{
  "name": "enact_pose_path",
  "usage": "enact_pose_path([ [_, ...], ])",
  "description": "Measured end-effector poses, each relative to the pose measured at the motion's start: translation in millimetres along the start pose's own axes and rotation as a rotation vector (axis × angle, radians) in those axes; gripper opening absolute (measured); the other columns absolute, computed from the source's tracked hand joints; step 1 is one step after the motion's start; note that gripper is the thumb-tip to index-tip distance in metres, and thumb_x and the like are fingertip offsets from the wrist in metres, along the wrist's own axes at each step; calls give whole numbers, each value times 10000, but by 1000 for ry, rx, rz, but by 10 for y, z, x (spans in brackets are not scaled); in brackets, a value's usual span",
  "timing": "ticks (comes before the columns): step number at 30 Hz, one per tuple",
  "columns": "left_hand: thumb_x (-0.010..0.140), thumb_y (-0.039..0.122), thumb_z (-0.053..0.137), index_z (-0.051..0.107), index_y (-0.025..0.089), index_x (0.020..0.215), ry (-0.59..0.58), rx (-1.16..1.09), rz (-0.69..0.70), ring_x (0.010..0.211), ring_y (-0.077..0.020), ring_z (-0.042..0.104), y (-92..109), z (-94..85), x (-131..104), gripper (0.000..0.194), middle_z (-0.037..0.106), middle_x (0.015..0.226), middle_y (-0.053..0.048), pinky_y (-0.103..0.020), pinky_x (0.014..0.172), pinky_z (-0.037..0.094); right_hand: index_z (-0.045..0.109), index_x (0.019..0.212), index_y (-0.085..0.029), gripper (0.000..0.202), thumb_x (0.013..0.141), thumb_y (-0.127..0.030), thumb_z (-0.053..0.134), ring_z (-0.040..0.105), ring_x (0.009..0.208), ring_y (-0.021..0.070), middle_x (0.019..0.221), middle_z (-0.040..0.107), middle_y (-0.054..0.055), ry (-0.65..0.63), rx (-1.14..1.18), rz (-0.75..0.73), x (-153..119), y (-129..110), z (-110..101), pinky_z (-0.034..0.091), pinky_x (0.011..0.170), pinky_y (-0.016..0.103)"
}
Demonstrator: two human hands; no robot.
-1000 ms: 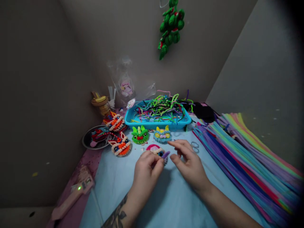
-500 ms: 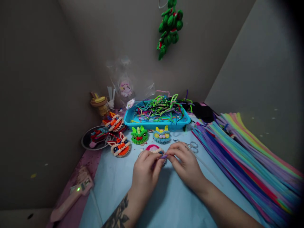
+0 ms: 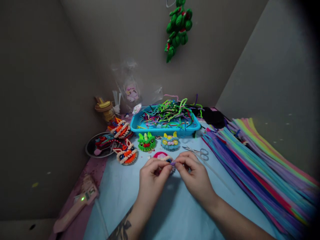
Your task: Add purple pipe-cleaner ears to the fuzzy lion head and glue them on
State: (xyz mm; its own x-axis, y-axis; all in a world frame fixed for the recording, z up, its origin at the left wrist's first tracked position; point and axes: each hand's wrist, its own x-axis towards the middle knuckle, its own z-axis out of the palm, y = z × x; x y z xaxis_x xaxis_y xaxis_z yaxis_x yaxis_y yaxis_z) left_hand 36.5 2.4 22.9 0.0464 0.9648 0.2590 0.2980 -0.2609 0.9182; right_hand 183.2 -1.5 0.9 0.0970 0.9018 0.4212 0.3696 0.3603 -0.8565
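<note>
A short purple piece of pipe cleaner (image 3: 173, 163) is pinched between the fingertips of my left hand (image 3: 153, 175) and my right hand (image 3: 193, 175). Both hands are closed on it, and the fingers cover part of it. Just behind them lies a pink fuzzy animal-head figure (image 3: 161, 155), half hidden by my left hand. Beyond it sit a green dragon-like head (image 3: 147, 142) and a light blue head with yellow ears (image 3: 170, 142). Scissors (image 3: 203, 154) lie behind my right hand.
A blue tray (image 3: 165, 132) of pipe-cleaner scraps stands at the back. Long pipe cleaners (image 3: 255, 176) spread along the right. At left are orange-and-cream heads (image 3: 127, 154), a round dish (image 3: 90, 151) and a pink glue gun (image 3: 75, 208) with its green light on. Green ornaments (image 3: 179, 26) hang above.
The purple piece shows shorter between my fingertips, and its angle has shifted. My fingers have moved slightly around it. Everything else on the table stays put.
</note>
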Motion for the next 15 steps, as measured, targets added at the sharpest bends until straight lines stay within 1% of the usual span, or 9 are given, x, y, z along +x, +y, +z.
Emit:
enact_pose_path([
  [5,774,186,668,733,181,744,55,7,56,620,-115,583,44,14,-23,72,673,730,-29,-192,551,447,640,753,-197,117,850,-200,576,552,738,157,822,553,28,40,83,54,-39,-40,50,421,597,250],
  [9,789,192,659,722,177,750,64,39,95,646,-121,591,45,29,-33,75,669,734,-26,-196,559,444,623,743,-202,122,855,-220,578,557,768,159,817,544,22,51,202,98,-53,-54,96,449,638,249],
  [12,806,191,637,697,173,741,68,66,110,639,-120,579,37,31,-36,89,649,725,-19,-198,548,436,616,730,-197,131,852,-234,587,560,780,163,817,548,26,32,260,120,-55,-55,134,471,673,259],
  [15,828,179,598,665,173,745,67,109,163,652,-127,574,22,19,-34,107,632,742,-20,-207,551,437,613,728,-194,141,857,-240,582,573,791,172,813,559,31,4,281,112,-51,-50,148,492,692,274],
])
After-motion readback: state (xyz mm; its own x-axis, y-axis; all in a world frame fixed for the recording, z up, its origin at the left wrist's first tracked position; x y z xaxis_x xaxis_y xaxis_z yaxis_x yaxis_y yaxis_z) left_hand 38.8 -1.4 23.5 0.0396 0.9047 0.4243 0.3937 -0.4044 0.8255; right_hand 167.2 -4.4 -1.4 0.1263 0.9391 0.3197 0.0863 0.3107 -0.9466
